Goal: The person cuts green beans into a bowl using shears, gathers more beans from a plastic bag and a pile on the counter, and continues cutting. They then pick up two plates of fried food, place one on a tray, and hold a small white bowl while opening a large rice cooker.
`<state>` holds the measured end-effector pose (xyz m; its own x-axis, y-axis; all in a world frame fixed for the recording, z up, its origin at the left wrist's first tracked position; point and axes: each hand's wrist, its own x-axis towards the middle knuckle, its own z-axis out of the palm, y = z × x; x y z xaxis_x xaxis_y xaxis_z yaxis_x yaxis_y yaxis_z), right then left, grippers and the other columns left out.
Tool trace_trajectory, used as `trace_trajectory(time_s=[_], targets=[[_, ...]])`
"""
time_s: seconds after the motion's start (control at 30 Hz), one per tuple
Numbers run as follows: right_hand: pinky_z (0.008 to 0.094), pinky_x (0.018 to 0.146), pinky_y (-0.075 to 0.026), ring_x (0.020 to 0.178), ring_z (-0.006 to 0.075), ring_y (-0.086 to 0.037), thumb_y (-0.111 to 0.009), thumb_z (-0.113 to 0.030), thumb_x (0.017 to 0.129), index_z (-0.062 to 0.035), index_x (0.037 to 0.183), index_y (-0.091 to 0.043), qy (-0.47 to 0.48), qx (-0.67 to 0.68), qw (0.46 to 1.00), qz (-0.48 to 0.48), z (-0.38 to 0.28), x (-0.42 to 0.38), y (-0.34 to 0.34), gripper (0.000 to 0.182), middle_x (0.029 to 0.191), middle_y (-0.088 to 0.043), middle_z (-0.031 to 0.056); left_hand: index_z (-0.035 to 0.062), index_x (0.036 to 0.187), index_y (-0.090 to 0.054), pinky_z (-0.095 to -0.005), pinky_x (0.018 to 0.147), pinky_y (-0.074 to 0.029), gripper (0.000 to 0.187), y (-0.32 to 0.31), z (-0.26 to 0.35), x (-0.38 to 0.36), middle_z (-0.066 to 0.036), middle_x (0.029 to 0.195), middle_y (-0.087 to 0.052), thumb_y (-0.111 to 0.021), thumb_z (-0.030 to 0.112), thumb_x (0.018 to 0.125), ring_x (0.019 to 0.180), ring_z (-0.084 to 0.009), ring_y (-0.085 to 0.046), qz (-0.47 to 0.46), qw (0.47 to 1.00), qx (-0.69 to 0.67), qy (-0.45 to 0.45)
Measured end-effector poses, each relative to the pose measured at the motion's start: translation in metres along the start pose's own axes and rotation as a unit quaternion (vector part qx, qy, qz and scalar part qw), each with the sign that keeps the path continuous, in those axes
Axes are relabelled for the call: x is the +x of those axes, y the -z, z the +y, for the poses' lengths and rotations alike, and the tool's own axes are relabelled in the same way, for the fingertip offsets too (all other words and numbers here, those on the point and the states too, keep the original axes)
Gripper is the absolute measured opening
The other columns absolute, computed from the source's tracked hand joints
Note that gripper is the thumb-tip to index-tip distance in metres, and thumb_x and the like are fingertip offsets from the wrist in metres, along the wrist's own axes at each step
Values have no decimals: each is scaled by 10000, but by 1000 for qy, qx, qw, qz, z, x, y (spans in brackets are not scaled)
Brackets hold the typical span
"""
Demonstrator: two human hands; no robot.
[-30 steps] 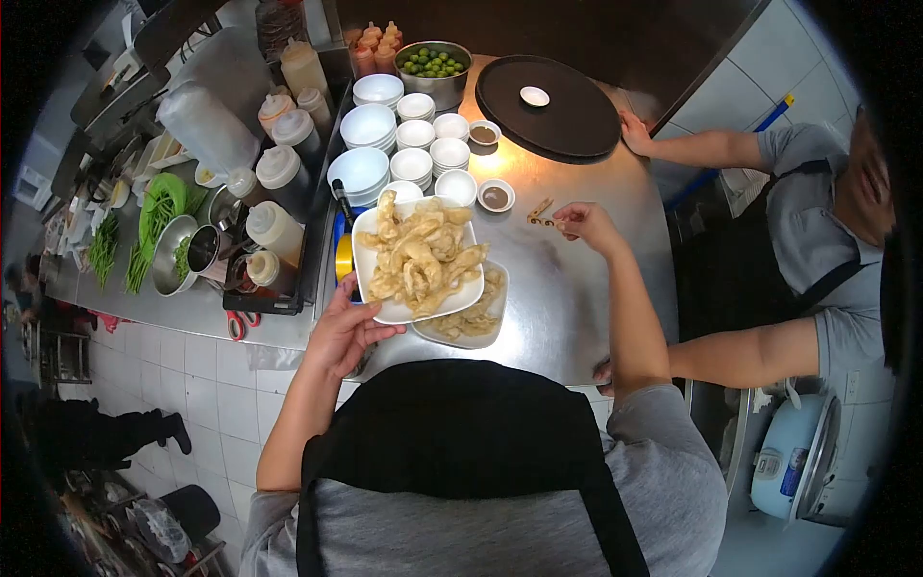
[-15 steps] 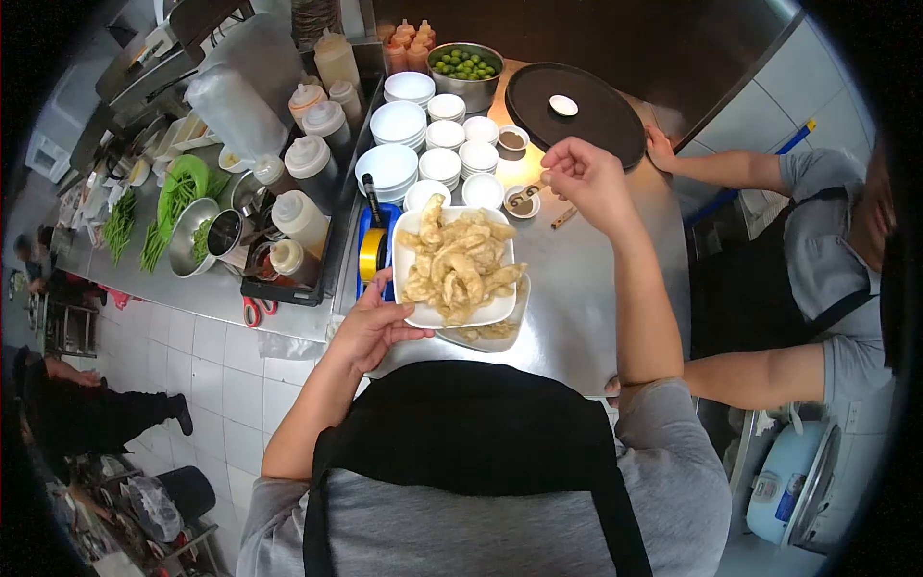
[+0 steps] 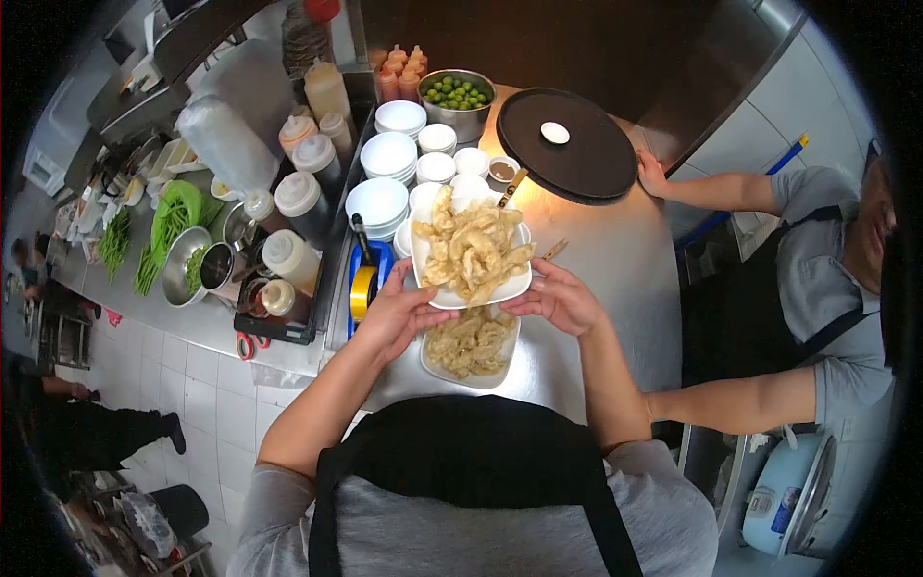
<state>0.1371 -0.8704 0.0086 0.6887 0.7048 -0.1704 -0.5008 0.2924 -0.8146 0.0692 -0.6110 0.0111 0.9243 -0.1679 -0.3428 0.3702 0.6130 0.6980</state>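
Observation:
Both of my hands grip a white square plate [image 3: 516, 291] piled with pale, battered fried pieces [image 3: 473, 248]. My left hand [image 3: 399, 313] has its thumb on the near left rim and its fingers beneath. At the right rim, my right hand [image 3: 558, 296] pinches the plate the same way. A small patterned wooden pick [image 3: 512, 188] stands up at the back of the food. Below, on the steel counter, rests a second white plate [image 3: 438, 370] with similar fried pieces [image 3: 471, 343]. Another wooden pick [image 3: 556, 250] lies on the counter beyond my right hand.
Stacked white bowls [image 3: 377, 204], a sauce cup [image 3: 503, 170] and a pot of green limes [image 3: 456, 101] stand beyond the plate. A round black tray [image 3: 567, 159] is at the back right, near a co-worker's hand [image 3: 651, 173]. Squeeze bottles [image 3: 291, 258] and a blue container [image 3: 376, 274] sit left.
My right hand has come down from above the counter onto the plate's right rim. A pick now shows in the food. The held plate has shifted slightly right, uncovering more of the lower plate.

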Motion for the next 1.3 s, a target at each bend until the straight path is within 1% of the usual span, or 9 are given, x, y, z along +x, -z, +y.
trace_trajectory(time_s=[0.13,0.27,0.37,0.5,0.83,1.03,1.17,1.2,1.3], targets=[[355,761,-539,941,257,-608,-430,-59,862,34,1222,-410,54,-9,991,118,-1,9,22,372,1129,-553,170,105,1326,-199,-338,729,-565,554,-25,-2,46,-195,1110,-528,-511,50,871,888,-305,-632,-15,999,34,28],[361,763,-538,936,249,-606,-430,-27,836,58,1197,-423,67,-21,980,186,-25,17,74,371,1132,-553,170,154,1423,4,-303,703,-548,757,-50,1,98,-165,1163,-517,-538,178,895,896,-244,-633,-102,984,137,54],[364,757,-541,949,251,-597,-394,-12,841,81,1166,-436,107,-18,960,259,-46,31,116,340,1123,-553,174,152,1422,37,-310,707,-544,788,-80,18,97,-161,1171,-520,-544,219,895,929,-233,-619,-41,978,196,59],[387,754,-546,960,268,-589,-351,5,852,78,1185,-408,175,2,914,366,-77,74,191,346,1145,-531,183,100,1407,-186,-310,747,-518,646,-52,17,73,-164,1153,-553,-548,198,881,965,-232,-603,-142,963,227,17],[394,692,-574,957,286,-595,-329,11,878,-30,1256,-391,249,53,842,476,-115,171,335,385,1196,-508,154,9,1320,-359,-319,801,-490,515,30,27,-57,-181,1047,-604,-555,141,862,953,-252,-608,10,983,179,-45],[410,692,-582,973,316,-586,-332,25,876,-8,1256,-375,243,52,825,507,-115,181,351,384,1203,-492,174,-14,1319,-345,-326,794,-500,579,28,29,-65,-188,1032,-609,-592,176,831,942,-268,-614,28,986,143,-79],[389,620,-574,831,261,-601,-463,-73,885,-1,1181,-418,109,63,816,565,-117,158,319,308,1096,-525,174,-19,1321,-346,-308,798,-490,543,20,32,-62,-178,1039,-609,-550,127,839,966,-264,-610,18,980,180,-79],[299,577,-548,706,185,-602,-560,-148,870,-9,1060,-498,117,31,802,585,-109,151,305,244,923,-592,115,-18,1319,-349,-306,804,-482,534,19,32,-64,-171,1038,-610,-545,121,843,975,-258,-607,15,981,177,-79],[246,510,-496,596,128,-574,-611,-189,848,-34,945,-556,222,-117,863,439,-71,139,270,191,770,-608,53,-16,1297,-363,-319,793,-495,584,17,28,-71,-183,1035,-605,-601,243,831,934,-261,-617,16,977,199,-77]])
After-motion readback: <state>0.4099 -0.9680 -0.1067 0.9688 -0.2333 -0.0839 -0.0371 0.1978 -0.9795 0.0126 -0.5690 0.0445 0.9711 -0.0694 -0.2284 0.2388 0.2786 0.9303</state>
